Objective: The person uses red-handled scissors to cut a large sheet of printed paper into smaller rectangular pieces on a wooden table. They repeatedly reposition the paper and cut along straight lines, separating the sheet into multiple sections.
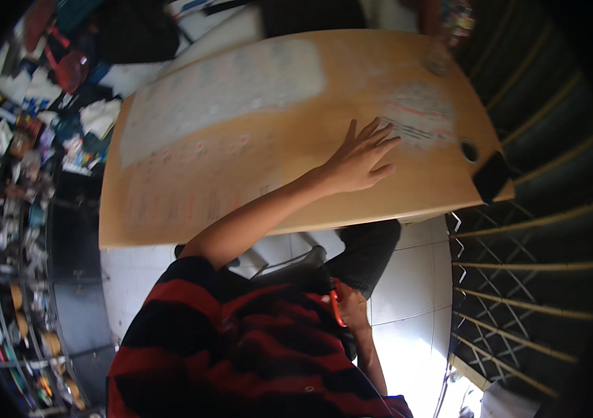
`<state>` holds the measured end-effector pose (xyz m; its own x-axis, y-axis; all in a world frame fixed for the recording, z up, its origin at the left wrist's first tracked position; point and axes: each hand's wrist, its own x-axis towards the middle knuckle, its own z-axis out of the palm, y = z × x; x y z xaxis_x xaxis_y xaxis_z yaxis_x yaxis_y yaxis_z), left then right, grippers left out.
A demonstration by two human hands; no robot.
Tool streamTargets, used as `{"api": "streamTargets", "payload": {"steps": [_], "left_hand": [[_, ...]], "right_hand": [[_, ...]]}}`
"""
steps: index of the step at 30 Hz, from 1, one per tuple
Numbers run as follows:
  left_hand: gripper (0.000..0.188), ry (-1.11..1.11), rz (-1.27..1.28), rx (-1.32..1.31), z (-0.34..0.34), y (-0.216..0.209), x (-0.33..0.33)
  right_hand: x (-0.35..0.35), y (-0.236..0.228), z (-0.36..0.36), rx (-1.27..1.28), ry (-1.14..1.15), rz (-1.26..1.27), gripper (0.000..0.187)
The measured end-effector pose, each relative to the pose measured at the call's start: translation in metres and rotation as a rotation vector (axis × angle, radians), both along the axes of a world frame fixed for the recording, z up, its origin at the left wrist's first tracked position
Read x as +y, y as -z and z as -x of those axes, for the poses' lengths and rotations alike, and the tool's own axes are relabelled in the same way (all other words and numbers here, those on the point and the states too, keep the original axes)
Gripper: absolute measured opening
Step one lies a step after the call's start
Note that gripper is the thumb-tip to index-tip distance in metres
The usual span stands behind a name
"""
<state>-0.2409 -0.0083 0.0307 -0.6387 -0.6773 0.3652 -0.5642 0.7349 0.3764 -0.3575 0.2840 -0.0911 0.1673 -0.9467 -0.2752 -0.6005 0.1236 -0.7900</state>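
Observation:
My left hand [364,159] reaches over the wooden tabletop [310,146] with its fingers spread and nothing in it. Its fingertips are at the near edge of a whitish, see-through patch [418,104] marked with red and dark lines; whether they touch it I cannot tell. Low beside my lap, my right hand [352,306] is closed round the red handle of what look like scissors [339,311]. Their dark end points toward the table, partly lost against my dark clothing.
A larger whitish sheet-like area [227,83] and rows of faint marks cover the table's left side. Near the right edge are a dark flat object [493,177] and a round hole [469,150]. Cluttered shelves [18,244] stand left, a folding metal gate [519,265] right.

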Motion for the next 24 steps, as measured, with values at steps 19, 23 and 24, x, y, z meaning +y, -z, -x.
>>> {"api": "streamTargets", "payload": {"steps": [19, 23, 24], "left_hand": [[0.074, -0.731, -0.064, -0.192, -0.212, 0.01, 0.187], [0.07, -0.554, -0.09, -0.116, -0.202, 0.001, 0.194], [0.064, -0.536, -0.076, -0.101, -0.203, 0.006, 0.197]], "right_hand": [[-0.016, -0.084, -0.026, -0.083, -0.423, -0.196, 0.037], [-0.015, -0.105, -0.033, -0.175, -0.346, -0.118, 0.038], [-0.015, -0.109, -0.032, -0.179, -0.356, -0.147, 0.043]]}}
